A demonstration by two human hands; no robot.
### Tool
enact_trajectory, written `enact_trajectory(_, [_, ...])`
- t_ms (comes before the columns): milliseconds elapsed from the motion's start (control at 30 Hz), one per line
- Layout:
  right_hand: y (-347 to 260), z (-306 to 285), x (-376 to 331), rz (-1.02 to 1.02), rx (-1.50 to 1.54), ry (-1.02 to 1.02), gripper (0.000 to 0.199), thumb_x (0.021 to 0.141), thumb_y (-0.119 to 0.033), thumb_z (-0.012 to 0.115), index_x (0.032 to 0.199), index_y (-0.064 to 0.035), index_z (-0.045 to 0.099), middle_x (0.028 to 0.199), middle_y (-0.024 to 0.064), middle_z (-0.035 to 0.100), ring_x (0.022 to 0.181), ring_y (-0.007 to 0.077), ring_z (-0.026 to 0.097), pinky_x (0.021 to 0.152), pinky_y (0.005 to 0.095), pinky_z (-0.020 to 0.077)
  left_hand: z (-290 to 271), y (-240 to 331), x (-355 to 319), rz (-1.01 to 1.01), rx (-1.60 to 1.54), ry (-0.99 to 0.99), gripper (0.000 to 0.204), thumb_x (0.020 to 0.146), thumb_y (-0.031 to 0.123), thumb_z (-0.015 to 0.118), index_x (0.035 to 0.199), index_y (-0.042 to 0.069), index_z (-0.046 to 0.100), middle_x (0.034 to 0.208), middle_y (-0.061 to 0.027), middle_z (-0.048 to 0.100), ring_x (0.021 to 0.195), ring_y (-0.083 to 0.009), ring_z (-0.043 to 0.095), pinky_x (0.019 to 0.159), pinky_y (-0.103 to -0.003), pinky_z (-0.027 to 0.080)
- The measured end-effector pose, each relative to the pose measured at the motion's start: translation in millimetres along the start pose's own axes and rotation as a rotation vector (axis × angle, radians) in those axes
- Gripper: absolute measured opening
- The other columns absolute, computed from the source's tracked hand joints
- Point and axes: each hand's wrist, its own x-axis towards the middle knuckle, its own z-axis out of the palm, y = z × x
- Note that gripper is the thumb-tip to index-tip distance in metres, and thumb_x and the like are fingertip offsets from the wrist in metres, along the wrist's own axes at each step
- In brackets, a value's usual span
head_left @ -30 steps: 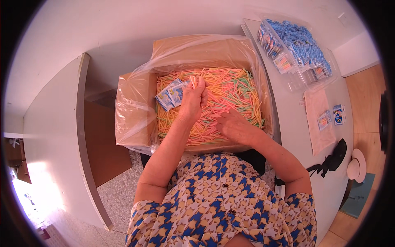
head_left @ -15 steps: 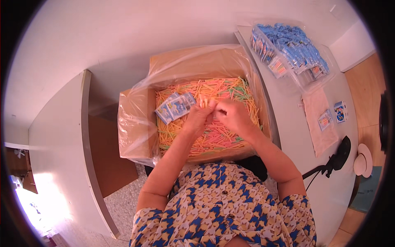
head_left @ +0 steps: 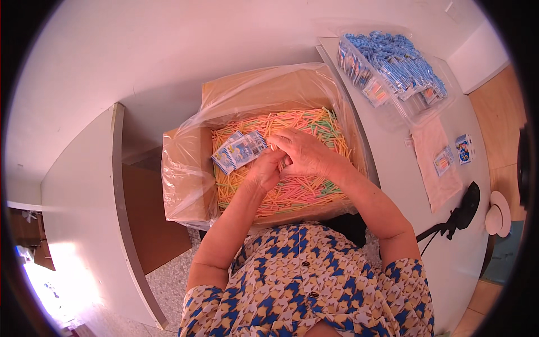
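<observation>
Hands met over cardboard box (head_left: 185,168) of coloured sticks (head_left: 303,194): left hand (head_left: 263,171) gripped small blue-white packets (head_left: 240,150) (mouths upward, seemingly for filling), right hand (head_left: 306,151) curled, pinching sticks beside them.

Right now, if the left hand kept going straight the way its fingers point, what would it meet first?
The left hand points up and left, holding small blue-and-white packets. Beyond them lies the plastic-lined wall of the cardboard box, probably the first contact, though depth is unclear.
</observation>
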Motion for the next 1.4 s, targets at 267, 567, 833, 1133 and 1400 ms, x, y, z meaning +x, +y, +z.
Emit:
enact_trajectory(267, [-10.1,-9.8,-15.4,-0.108,0.088,0.286,0.04,0.075,-0.035,0.074,0.091,-0.0024,0.058,0.102,0.0113,0.06,0.1,0.0294,0.058,0.084,0.0409,0.0481,32.3,5.2,-14.1,0.144,0.15,-0.059,0.02,0.082,0.0,0.061,0.102,0.002,0.057,0.093,-0.0042,0.062,0.08,-0.0148,0.061,0.062,-0.026,0.051])
enact_trajectory(567, [-8.7,16.1,-20.2,0.227,0.071,0.322,0.035,0.089,-0.037,0.062,0.076,-0.0056,0.053,0.064,0.0137,0.057,0.059,0.0332,0.06,0.052,0.0423,0.0459,31.6,-2.8,-17.7,0.281,0.708,-0.085,0.012,0.084,0.009,0.063,0.092,-0.001,0.06,0.071,-0.001,0.057,0.058,-0.0096,0.053,0.05,-0.026,0.048])
enact_trajectory(833, [-10.5,7.4,-72.6,0.285,-0.12,-0.015,0.018,0.078,-0.02,0.067,0.074,-0.0034,0.063,0.072,0.0126,0.062,0.07,0.0299,0.064,0.059,0.0408,0.0491,26.7,7.8,-13.2,0.321,0.31,0.216,0.028,0.101,0.03,0.049,0.107,0.005,0.058,0.056,0.0038,0.04,0.044,-0.0063,0.037,0.044,-0.024,0.043])
enact_trajectory(1133, [-12.3,10.6,-78.1,0.374,-0.266,-0.298,0.014,0.07,-0.015,0.066,0.07,-0.001,0.066,0.068,0.0151,0.063,0.069,0.0298,0.066,0.061,0.0414,0.0502,21.0,10.1,-13.0,0.164,0.282,0.152,0.025,0.099,0.028,0.053,0.092,0.004,0.058,0.054,0.0063,0.034,0.044,-0.0061,0.03,0.042,-0.025,0.028])
enact_trajectory(1400, [-4.6,2.2,-64.2,0.627,0.413,0.201,0.021,0.075,-0.02,0.069,0.075,0.001,0.067,0.071,0.0167,0.066,0.064,0.0266,0.066,0.059,0.0377,0.0486,32.6,-2.7,-14.2,0.14,0.304,0.094,0.037,0.098,0.035,0.052,0.103,0.0,0.062,0.089,-0.0078,0.063,0.076,-0.0153,0.06,0.067,-0.031,0.054])
